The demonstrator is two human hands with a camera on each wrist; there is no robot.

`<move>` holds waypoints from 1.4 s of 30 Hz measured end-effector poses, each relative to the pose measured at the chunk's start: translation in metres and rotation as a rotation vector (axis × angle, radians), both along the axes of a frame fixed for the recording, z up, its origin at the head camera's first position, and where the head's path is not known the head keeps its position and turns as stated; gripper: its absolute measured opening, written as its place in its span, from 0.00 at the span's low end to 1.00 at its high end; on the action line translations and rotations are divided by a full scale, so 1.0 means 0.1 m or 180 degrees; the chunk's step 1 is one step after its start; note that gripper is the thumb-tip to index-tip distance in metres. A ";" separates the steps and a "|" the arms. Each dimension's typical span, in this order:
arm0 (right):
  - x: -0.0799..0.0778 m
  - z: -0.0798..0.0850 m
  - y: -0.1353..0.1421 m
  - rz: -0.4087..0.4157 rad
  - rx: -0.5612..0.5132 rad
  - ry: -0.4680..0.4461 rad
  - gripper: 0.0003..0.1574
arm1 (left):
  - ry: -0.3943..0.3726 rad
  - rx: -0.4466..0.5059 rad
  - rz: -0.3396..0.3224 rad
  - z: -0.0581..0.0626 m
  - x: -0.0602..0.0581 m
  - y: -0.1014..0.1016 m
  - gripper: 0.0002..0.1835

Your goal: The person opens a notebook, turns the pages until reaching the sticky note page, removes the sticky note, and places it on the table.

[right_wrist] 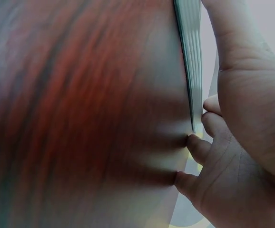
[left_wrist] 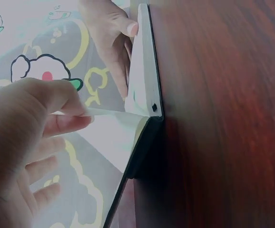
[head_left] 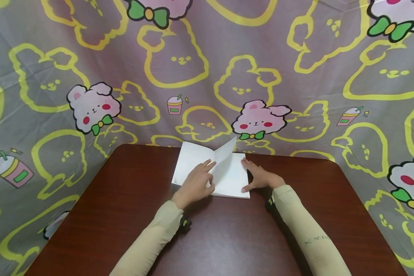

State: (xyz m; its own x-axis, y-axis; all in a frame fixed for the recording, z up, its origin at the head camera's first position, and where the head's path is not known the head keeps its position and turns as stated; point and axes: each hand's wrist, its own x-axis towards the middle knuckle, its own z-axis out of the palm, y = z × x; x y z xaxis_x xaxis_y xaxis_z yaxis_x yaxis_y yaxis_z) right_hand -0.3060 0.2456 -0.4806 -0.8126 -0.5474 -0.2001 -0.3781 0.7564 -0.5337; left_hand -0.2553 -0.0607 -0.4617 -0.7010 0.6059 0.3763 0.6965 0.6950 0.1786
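Observation:
A notebook [head_left: 190, 158] with white pages and a dark cover [left_wrist: 136, 154] lies spread near the table's back edge. One leaf [head_left: 226, 148] stands up from its middle. In the left wrist view, my left hand [left_wrist: 25, 133] pinches that leaf by its lower corner between thumb and finger, other fingers loosely bent. My right hand [head_left: 260, 177] is at the right edge of the notebook, thumb and fingers spread along it. Up close in the right wrist view, several fingertips [right_wrist: 187, 184] reach down beside the page block [right_wrist: 193, 52], some against the tabletop.
The reddish-brown wooden table [head_left: 107, 214] extends toward me and to both sides. Behind and around it hangs a grey curtain [head_left: 207, 92] with cartoon figures, close to the table's back edge. A dark band [head_left: 184, 223] sits at the left wrist.

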 end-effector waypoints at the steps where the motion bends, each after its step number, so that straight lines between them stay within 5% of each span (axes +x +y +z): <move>1: 0.00 0.00 0.00 -0.0017 0.0005 -0.0010 0.81 | 0.0031 0.0018 0.0034 0.00 0.00 0.00 0.10; 23: 0.02 -0.02 -0.01 -0.0068 0.0031 0.0005 0.81 | 0.0572 0.0553 0.0119 0.48 -0.04 -0.18 0.11; 42: 0.03 -0.01 -0.01 -0.0078 0.0000 -0.0046 0.81 | 0.0564 0.0540 0.0225 0.55 0.03 -0.35 0.14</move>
State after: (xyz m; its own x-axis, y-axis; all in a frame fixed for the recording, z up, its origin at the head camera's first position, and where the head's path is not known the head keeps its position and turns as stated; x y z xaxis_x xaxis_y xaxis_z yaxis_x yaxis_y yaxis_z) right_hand -0.3026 0.2446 -0.4818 -0.8227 -0.5274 -0.2120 -0.3518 0.7654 -0.5389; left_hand -0.2527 -0.0957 -0.4064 -0.6533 0.4755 0.5891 0.6782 0.7135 0.1761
